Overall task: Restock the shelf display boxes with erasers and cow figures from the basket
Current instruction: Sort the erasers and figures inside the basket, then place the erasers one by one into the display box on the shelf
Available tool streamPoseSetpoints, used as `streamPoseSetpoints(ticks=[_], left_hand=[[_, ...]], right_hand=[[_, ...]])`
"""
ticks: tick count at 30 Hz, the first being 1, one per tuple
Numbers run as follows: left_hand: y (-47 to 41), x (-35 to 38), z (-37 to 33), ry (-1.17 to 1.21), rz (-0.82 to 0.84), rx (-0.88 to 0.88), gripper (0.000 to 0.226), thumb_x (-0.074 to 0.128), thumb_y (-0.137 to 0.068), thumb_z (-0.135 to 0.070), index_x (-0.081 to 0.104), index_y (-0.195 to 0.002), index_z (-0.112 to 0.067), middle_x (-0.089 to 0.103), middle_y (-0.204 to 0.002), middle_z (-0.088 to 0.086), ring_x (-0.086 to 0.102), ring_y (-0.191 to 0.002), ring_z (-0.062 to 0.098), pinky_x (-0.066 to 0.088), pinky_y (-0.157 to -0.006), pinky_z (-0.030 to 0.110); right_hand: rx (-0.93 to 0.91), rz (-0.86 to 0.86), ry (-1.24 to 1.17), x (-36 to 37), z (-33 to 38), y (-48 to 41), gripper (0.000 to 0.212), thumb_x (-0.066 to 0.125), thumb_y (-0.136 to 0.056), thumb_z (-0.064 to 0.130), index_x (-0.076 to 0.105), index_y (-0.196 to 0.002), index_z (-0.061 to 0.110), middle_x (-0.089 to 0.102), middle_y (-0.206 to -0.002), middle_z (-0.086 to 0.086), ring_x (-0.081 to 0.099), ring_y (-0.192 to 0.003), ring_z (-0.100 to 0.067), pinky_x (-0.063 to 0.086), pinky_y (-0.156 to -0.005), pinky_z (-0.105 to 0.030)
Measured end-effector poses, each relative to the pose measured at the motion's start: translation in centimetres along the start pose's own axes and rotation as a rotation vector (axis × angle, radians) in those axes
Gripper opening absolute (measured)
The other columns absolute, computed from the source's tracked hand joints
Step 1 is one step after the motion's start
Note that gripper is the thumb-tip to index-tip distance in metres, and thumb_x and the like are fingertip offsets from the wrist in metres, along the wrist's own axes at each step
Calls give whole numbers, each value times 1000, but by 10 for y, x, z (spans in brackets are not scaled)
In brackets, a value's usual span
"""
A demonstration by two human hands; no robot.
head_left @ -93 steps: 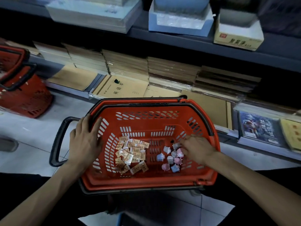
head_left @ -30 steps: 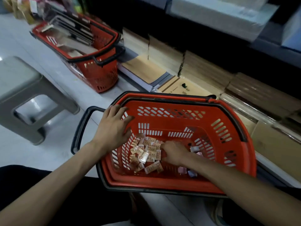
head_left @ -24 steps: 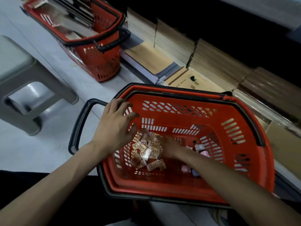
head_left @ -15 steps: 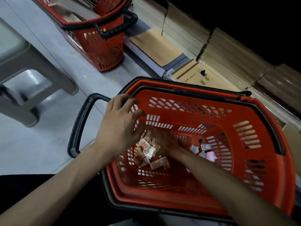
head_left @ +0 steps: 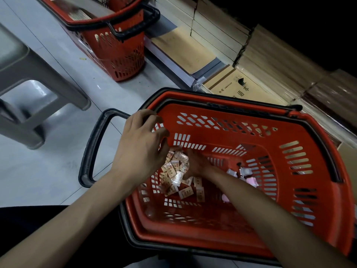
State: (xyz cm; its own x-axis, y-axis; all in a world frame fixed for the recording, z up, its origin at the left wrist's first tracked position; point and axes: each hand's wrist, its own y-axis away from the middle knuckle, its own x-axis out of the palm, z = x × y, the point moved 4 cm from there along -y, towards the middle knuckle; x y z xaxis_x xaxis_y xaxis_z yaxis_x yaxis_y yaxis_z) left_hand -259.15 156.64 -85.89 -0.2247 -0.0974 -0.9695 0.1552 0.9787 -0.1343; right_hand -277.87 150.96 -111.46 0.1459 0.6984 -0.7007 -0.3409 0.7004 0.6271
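My right hand (head_left: pixel 197 163) is deep in the red basket (head_left: pixel 301 165), fingers curled down into the pile of erasers (head_left: pixel 174 174); whether they have closed on any I cannot tell, since the hand itself hides the fingertips. My right forearm covers part of the cow figures (head_left: pixel 249 176), small pale pink and blue shapes too blurred to make out. The erasers are little tan-wrapped blocks heaped on the basket floor towards its left end. My left hand (head_left: pixel 141 149) rests spread on the basket's left rim, holding nothing. The shelf above goes black.
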Motion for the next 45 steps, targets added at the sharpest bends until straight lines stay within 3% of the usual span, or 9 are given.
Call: streamPoseSetpoints(ticks=[6,12,19,24,28,34,38,42,45], left_hand=[[-1,1,0,-13,4,5,31,58,-93,-34,78,-107,-16,64,-123,3,44,-132,30,38,-108,45],[-1,0,-1,-28,-30,15,26,62,-92,-31,78,-104,-14,65,-120,5,44,-130,30,37,-106,45],[-2,0,-2,-49,-39,6,26,61,-92,-29,78,-105,-13,66,-118,6,45,-130,32,41,-104,46],[-3,2,-2,-52,-56,25,25,61,-92,-26,78,-104,-13,67,-116,6,47,-127,33,42,-102,47],[-4,-6,-6,22,-77,11,35,52,-99,-37,74,-116,-15,67,-118,4,50,-124,29,43,-101,45],[2,-39,-44,897,-196,-335,24,51,-107,-33,68,-122,-27,67,-120,-13,60,-111,-1,50,-93,24],[14,-6,-67,1758,240,-954,42,49,-100,-53,67,-126,-25,66,-130,8,64,-116,22,57,-91,46],[12,-7,-100,2277,635,-851,64,41,-98,-63,71,-123,-13,65,-134,20,64,-121,41,47,-104,63],[5,-19,-103,2355,537,-766,48,41,-100,-52,69,-110,-15,70,-117,14,68,-109,32,55,-92,49]], right_hand=[[-74,6,100,1,5,5,132,92,-60,47,12,-158,12,27,-163,-15,28,-150,-37,31,-121,-49],[-133,4,-31,-5,15,23,84,82,-79,27,39,-151,17,55,-144,-12,54,-131,-32,47,-102,-38],[-29,50,-203,-19,12,27,8,70,-87,16,65,-89,22,66,-87,2,62,-78,-15,57,-88,-50],[209,94,-571,-40,14,49,32,68,-95,11,57,-125,16,60,-88,1,58,-69,-10,45,-52,-21],[243,74,-813,-70,20,88,7,67,-96,27,63,-99,22,67,-86,0,61,-72,-15,48,-59,-29],[27,-82,-999,-141,53,154,23,80,-83,20,74,-104,14,77,-88,-1,71,-82,-17,50,-67,-29],[-223,-232,-986,-190,89,200,28,77,-87,9,67,-113,13,73,-87,1,69,-75,-8,53,-67,-22],[-438,-257,-751,-209,124,230,28,74,-89,8,63,-114,13,69,-92,-5,66,-80,-12,54,-69,-29],[-494,-333,-443,-212,134,238,27,74,-89,23,59,-111,29,67,-96,4,66,-86,-13,56,-75,-42]])
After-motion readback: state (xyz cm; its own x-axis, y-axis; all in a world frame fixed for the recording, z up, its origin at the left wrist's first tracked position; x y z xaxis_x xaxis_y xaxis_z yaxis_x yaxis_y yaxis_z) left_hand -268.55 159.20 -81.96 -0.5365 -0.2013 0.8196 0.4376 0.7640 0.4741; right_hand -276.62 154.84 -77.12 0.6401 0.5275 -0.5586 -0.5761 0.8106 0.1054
